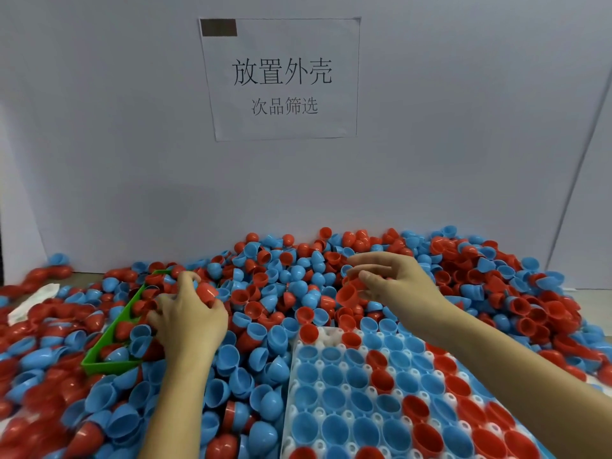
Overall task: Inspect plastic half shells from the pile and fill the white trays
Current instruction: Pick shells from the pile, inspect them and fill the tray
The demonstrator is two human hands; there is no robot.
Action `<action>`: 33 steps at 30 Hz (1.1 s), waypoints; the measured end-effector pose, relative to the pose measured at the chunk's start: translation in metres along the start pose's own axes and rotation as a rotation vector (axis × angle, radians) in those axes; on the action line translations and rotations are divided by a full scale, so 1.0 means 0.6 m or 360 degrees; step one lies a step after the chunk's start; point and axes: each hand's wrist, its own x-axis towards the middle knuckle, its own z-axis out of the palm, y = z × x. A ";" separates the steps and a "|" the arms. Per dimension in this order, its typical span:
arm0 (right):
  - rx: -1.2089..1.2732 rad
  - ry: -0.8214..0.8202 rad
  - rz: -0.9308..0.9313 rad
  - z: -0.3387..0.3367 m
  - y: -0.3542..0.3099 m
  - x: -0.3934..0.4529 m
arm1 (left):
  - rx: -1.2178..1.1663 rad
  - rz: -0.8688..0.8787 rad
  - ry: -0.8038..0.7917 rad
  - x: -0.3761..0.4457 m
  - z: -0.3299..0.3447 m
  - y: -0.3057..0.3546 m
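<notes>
"Two hands, what do they hold?"
"The left hand [188, 313] grips a red shell [207, 290] on the pile [291, 273]. The right hand [394, 283] pinches a red cup shell [348, 295] above the white tray [326, 337]."

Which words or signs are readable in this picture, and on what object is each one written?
"放置外壳": large characters on the white paper sheet stuck on the wall behind the pile.
"次品筛选": smaller line beneath it, on the same sheet.
The dark rectangle in the sheet's top left corner shows no readable text.
No writing shows on the shells, the white tray or the green tray.
</notes>
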 end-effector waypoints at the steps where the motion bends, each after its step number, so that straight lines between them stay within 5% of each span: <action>1: -0.0010 0.0000 -0.0006 0.000 -0.001 -0.001 | 0.0092 -0.0065 -0.0094 0.001 -0.002 -0.003; 5: -0.0039 -0.0012 -0.0039 -0.001 -0.008 -0.004 | 0.0301 -0.0028 -0.0303 0.001 -0.017 0.003; 9: -0.0121 -0.0025 -0.0133 0.000 -0.017 -0.009 | 0.0112 0.0455 -0.0134 -0.018 -0.024 0.047; 11: -0.0150 -0.0037 -0.0223 0.003 -0.020 -0.011 | -0.0428 0.0573 -0.0431 -0.045 -0.023 0.083; 14: -0.0092 -0.0108 -0.0332 0.009 -0.024 -0.016 | -0.0920 0.0490 -0.1237 -0.090 -0.003 0.124; 16: -0.0109 -0.0133 -0.0383 0.012 -0.026 -0.018 | -0.1098 0.0401 -0.1447 -0.109 0.015 0.136; 24: -0.0832 0.0106 -0.0603 0.025 -0.025 -0.017 | -0.1374 0.0296 -0.1184 -0.113 0.036 0.131; 29: -0.1086 0.0026 -0.0636 0.025 -0.028 -0.010 | -0.1297 0.0369 -0.1370 -0.110 0.041 0.130; 33: -0.1209 -0.0107 -0.0681 0.027 -0.031 -0.006 | -0.1574 0.0100 -0.1551 -0.102 0.034 0.129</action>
